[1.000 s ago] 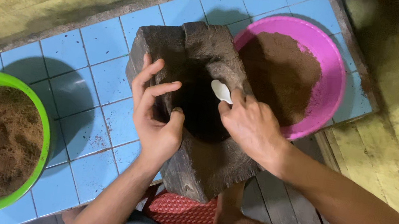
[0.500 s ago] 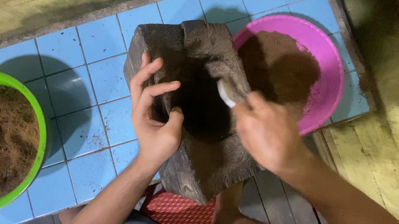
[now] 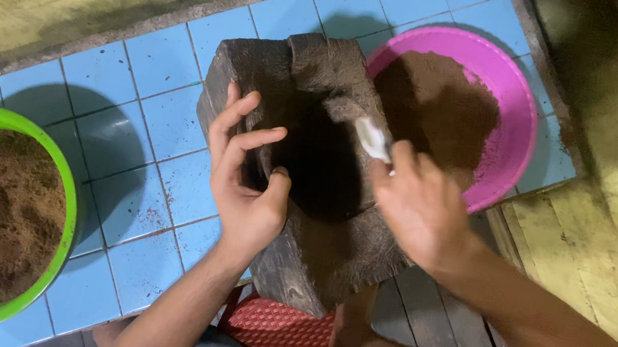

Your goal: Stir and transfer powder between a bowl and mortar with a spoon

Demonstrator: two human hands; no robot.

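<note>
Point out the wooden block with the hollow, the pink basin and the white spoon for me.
wooden block [image 3: 255, 71]: head view, on its upper left outer face.
pink basin [image 3: 525, 127]: head view, on its bare right inner wall.
white spoon [image 3: 371, 137]: head view, on its pale bowl end above the right hand.

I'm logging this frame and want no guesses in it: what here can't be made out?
Head view only:
- Inside of the wooden mortar: its hollow is in deep shadow, so any contents are unseen.
- White tool in the right hand: blurred, and the fingers hide its handle.
- Green bowl: cut off by the left and bottom edges.
- Red patterned item: partly under the mortar.
- Left hand covers the mortar's near rim.
</note>
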